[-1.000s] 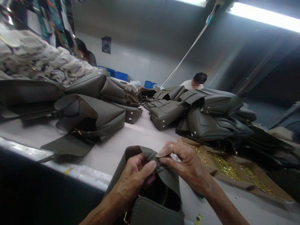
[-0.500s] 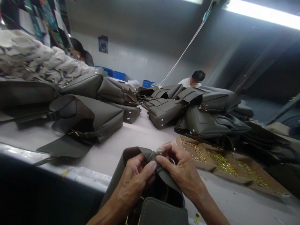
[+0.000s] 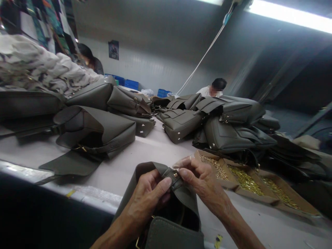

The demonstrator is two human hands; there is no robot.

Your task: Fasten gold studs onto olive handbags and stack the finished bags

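Note:
An olive-grey handbag stands open at the near edge of the pale table. My left hand grips the bag's upper rim, thumb pressed on a small strap tab. My right hand pinches the same tab from the right, where a small gold stud shows between the fingertips. Both hands are closed on the bag's rim. The bag's dark inside gapes below the hands.
Several finished olive handbags lie piled across the table's middle and right, one open bag at left. Shallow cardboard trays of small gold fittings sit right of my hands. Pale fabric is heaped far left. Two people work at the back.
My right hand has shifted slightly on the tab, and a small gold stud now shows between the fingertips. The left hand keeps its grip on the rim.

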